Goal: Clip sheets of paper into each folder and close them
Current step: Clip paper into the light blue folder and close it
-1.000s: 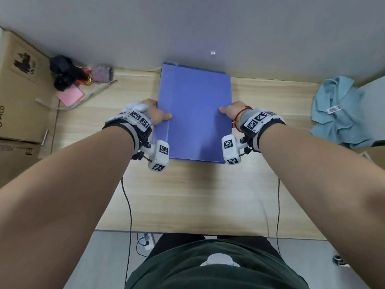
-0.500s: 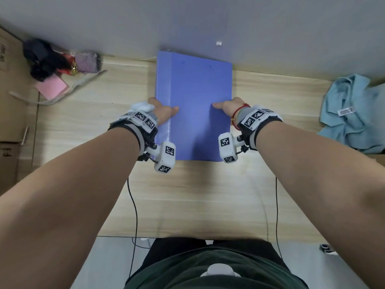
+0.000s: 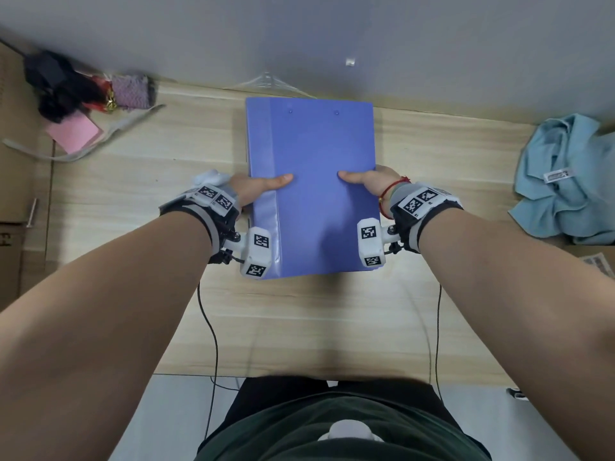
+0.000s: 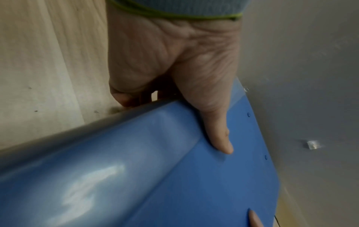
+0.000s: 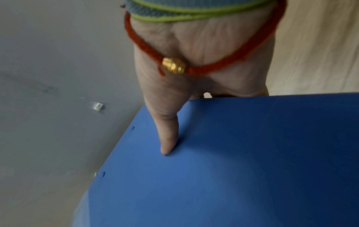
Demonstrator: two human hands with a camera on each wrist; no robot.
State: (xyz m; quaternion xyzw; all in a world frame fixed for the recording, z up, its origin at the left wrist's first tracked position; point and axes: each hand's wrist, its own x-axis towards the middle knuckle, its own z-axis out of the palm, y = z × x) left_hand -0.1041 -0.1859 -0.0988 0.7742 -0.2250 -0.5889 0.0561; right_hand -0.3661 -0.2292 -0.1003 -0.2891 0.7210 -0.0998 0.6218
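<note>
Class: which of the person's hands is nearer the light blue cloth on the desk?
Right. The right hand grips the folder edge facing the cloth; the left hand grips the far edge.

Bare forearms, a tracking rig strapped to each wrist.
The left hand and right hand each emerge from a black-and-grey wrist band topped with white blocks printed in black square codes. A white camera pod with the same codes juts inward, trailing a thin black cable. The right wrist adds a red cord bracelet with a gold bead. Dark green shirt.
</note>
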